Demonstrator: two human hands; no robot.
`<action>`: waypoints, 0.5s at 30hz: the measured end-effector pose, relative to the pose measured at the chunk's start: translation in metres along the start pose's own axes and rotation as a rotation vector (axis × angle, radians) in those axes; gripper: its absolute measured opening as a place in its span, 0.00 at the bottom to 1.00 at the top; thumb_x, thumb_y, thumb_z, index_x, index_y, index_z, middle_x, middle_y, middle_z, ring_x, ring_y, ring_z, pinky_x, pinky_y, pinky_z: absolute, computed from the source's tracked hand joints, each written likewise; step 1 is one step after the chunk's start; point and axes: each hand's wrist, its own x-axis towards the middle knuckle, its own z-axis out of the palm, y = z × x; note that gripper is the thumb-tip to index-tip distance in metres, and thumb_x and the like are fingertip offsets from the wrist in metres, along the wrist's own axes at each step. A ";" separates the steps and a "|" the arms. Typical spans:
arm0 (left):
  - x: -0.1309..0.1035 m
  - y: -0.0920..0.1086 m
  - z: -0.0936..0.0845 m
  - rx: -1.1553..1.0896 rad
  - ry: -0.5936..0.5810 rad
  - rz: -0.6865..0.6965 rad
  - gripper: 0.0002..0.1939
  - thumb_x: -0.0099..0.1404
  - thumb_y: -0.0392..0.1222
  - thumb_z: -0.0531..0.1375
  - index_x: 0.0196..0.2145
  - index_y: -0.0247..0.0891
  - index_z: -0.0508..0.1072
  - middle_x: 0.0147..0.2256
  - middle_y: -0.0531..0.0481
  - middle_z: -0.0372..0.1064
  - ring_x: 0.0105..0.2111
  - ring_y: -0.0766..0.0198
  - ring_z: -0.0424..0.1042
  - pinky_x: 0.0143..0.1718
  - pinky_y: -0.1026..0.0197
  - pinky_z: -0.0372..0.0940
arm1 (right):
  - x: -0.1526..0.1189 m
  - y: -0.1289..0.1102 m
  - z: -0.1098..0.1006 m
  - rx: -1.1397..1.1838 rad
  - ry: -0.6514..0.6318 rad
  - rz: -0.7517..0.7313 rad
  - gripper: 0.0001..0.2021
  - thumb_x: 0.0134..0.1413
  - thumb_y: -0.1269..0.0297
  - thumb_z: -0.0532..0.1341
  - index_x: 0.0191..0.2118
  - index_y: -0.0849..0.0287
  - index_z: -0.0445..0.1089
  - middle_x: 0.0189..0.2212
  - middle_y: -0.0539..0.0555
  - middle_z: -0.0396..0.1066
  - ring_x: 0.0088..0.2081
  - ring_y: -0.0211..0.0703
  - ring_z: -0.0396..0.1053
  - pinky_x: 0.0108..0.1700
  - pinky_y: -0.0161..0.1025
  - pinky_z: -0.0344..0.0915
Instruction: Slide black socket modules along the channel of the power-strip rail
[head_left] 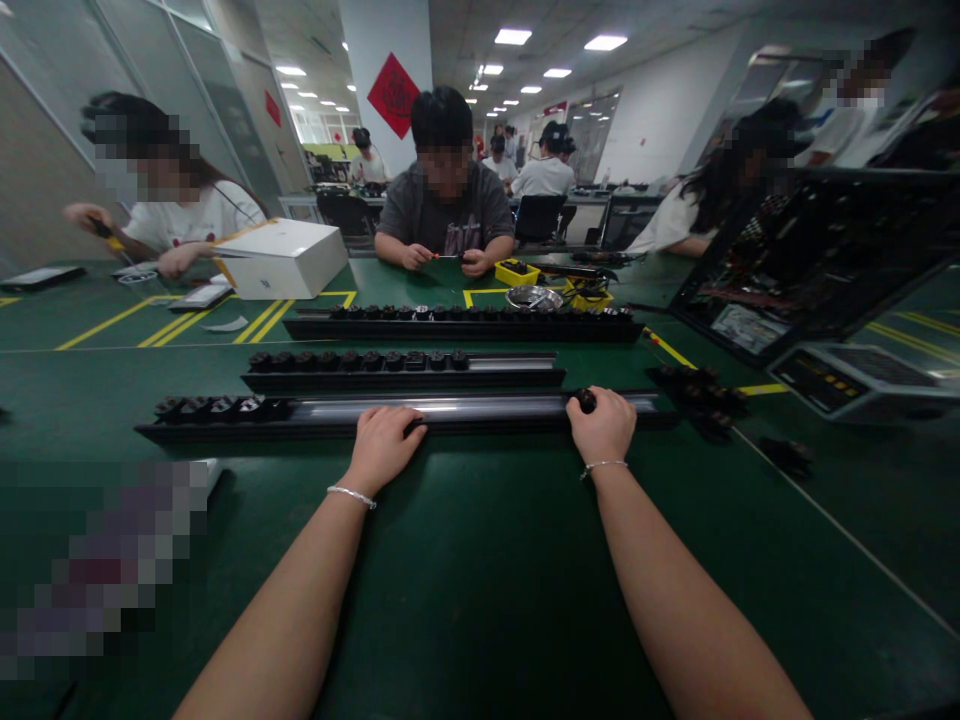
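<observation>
A long black rail (480, 410) with a shiny inner strip lies crosswise in front of me on the green table. Small black knob-like parts (217, 408) stand in a row at its left end. Around the middle of this rail, my left hand (385, 440) is closed over its near edge, thumb toward the right. Toward the right end, my right hand (606, 425) pinches a small dark round part (585, 400) at the rail; its lower side is hidden by my fingers. Two more black rails, a shorter one (405, 378) and a farther one (465, 328), carry similar parts.
Loose black parts (701, 395) lie beyond the rail's right end. A metal power supply box (862, 380) and an open computer case (817, 260) stand at right. A steel bowl (534, 298), yellow trays (517, 272) and a white box (285, 258) are farther back. Co-workers sit opposite.
</observation>
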 end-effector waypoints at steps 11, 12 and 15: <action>0.000 -0.001 0.000 -0.014 -0.003 0.000 0.14 0.64 0.48 0.51 0.41 0.42 0.72 0.40 0.48 0.74 0.43 0.55 0.69 0.49 0.50 0.54 | 0.001 0.002 0.000 0.002 -0.010 0.013 0.18 0.50 0.59 0.54 0.42 0.65 0.70 0.42 0.63 0.70 0.49 0.54 0.62 0.55 0.51 0.50; 0.000 -0.001 0.000 -0.016 -0.004 0.000 0.14 0.64 0.48 0.51 0.41 0.42 0.72 0.40 0.48 0.74 0.43 0.55 0.69 0.49 0.50 0.54 | 0.001 0.003 0.000 0.003 -0.005 0.013 0.18 0.50 0.59 0.54 0.41 0.65 0.70 0.42 0.63 0.71 0.49 0.54 0.62 0.55 0.51 0.50; 0.000 0.000 0.000 -0.012 -0.005 -0.003 0.13 0.64 0.48 0.52 0.41 0.42 0.72 0.40 0.49 0.74 0.43 0.55 0.69 0.49 0.50 0.54 | 0.001 0.005 0.001 0.012 0.022 0.011 0.17 0.50 0.59 0.54 0.41 0.64 0.70 0.42 0.63 0.71 0.49 0.54 0.63 0.54 0.52 0.51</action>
